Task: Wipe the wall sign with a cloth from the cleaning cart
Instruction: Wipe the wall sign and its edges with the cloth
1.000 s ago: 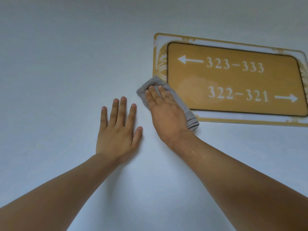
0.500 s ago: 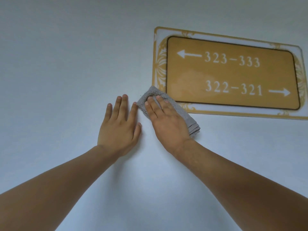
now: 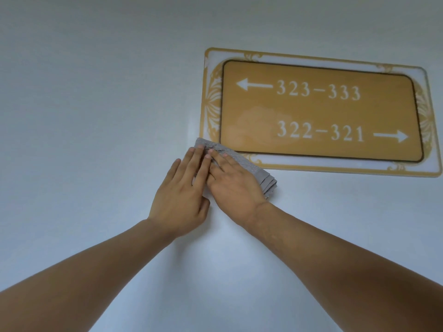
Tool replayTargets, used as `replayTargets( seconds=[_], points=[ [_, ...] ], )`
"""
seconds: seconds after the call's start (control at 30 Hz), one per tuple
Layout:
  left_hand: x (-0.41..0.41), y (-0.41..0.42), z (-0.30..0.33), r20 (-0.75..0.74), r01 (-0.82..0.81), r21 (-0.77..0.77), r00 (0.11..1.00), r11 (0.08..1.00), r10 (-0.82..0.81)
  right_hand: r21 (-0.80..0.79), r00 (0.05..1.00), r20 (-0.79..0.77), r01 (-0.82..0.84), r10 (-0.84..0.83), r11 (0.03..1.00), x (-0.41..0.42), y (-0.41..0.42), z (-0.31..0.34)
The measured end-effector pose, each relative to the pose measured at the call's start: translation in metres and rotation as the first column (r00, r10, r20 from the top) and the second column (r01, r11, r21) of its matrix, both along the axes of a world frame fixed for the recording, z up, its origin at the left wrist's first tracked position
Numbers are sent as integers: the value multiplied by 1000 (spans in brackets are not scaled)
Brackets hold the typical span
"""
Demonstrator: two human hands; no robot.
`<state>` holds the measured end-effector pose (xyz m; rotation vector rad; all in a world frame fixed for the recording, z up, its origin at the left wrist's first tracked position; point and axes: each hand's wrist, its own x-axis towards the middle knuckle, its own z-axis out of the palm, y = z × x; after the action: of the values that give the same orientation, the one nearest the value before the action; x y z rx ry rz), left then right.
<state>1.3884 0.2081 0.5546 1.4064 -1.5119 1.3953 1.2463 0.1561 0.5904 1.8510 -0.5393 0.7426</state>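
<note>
A gold wall sign (image 3: 321, 111) with white room numbers and arrows hangs on the pale wall, upper right. A dull smear shows on its lower left. A folded grey cloth (image 3: 262, 176) lies flat against the wall, over the sign's bottom left corner. My right hand (image 3: 236, 188) presses flat on the cloth and covers its middle. My left hand (image 3: 182, 195) lies flat beside it, with two fingertips on the cloth's upper left end and the other fingers on the wall. The two hands touch side by side.
Plain pale wall (image 3: 96, 92) fills the rest of the view on every side of the sign. The cleaning cart is out of view.
My right hand slid the cloth down off the sign's left edge to its bottom left corner. My left hand moved right across the wall until its fingertips reached the cloth.
</note>
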Motion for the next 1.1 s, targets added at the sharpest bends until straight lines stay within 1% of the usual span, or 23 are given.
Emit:
replayTargets(
  seconds=[0.1,0.3,0.5,0.6,0.7,0.73,0.8,0.87,0.93,0.97,1.1],
  points=[
    [-15,-12,-1,-8,-23,-15,1000,1000,23,-12,1000,-5,-26,26,1000,-13,-7,0],
    [-55,-39,2,-5,-15,-28,1000,999,15,-40,999,-10,-39,38,998,-51,-33,-1],
    [-97,-68,-1,-40,-2,-63,999,998,-1,-47,998,4,-60,60,997,-86,-57,-3],
    [-111,-80,-2,-21,37,-80,999,996,-39,-58,998,7,-68,69,996,-102,-69,-3],
    [-116,-86,0,18,63,-84,998,994,-62,-60,999,-22,-47,45,997,-123,-82,-2],
    [-117,-87,2,0,57,-102,998,993,-57,-54,999,-23,-44,43,998,-130,-86,-2],
    [-118,-88,8,-95,16,-152,995,988,-31,-43,999,-16,-41,40,998,-144,-95,-3],
    [-123,-91,14,-165,-32,-167,986,985,4,-27,999,-9,-45,45,999,-158,-104,-4],
    [-128,-96,16,-173,-66,-157,984,985,38,-18,999,-6,-45,45,999,-170,-111,-5],
    [-135,-102,17,-154,-77,-149,987,986,53,-7,999,-3,-38,38,999,-182,-116,-6],
    [-161,-119,17,-121,-84,-156,991,984,65,24,1000,-11,-9,10,1000,-222,-133,-7]
  ],
)
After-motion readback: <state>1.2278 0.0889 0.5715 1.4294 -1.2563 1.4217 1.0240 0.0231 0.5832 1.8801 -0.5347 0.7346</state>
